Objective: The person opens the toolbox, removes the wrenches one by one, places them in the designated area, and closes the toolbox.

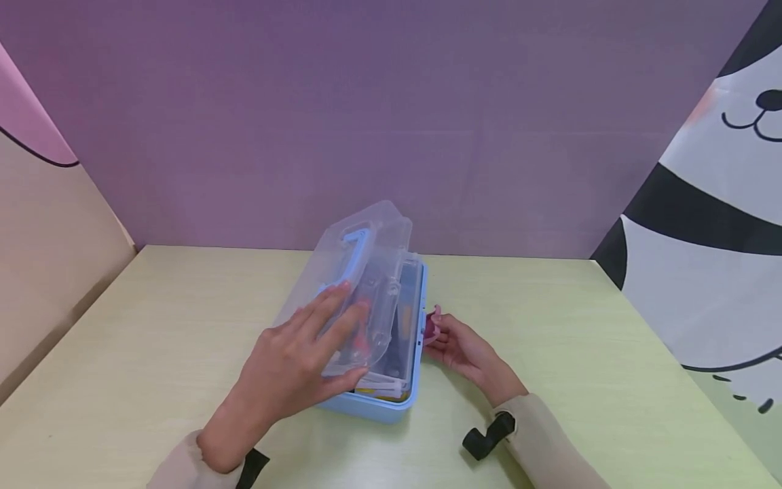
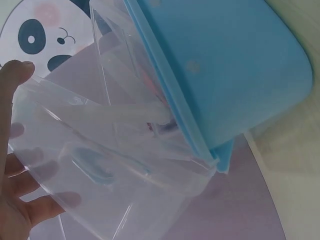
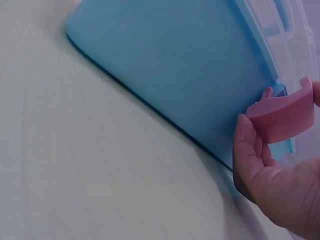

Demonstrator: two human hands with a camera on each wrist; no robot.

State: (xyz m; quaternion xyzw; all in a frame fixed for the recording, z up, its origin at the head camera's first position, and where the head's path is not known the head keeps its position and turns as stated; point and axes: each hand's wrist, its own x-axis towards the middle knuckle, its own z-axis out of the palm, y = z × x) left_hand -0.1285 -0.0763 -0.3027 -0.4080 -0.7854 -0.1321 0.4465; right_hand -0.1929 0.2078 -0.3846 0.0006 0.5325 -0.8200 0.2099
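A light-blue storage box (image 1: 381,409) stands on the table, its clear lid (image 1: 381,227) tilted up toward the left. My left hand (image 1: 284,360) holds the lid by its near part, fingers spread over the outer face and thumb at the edge; in the left wrist view the fingers show through the clear plastic. A blue handle (image 1: 356,252) is set in the lid. At the box's right side, my right hand (image 1: 467,353) pinches a pink latch (image 3: 285,117) between thumb and fingers. Inside the box is a clear tray (image 1: 408,299), its contents mostly hidden under the lid.
The pale wooden table (image 1: 183,326) extends around the box on both sides. Behind it rises a purple wall (image 1: 391,122). A panda-patterned panel (image 1: 709,292) stands to the right. Black straps (image 1: 489,435) hang from both wrists.
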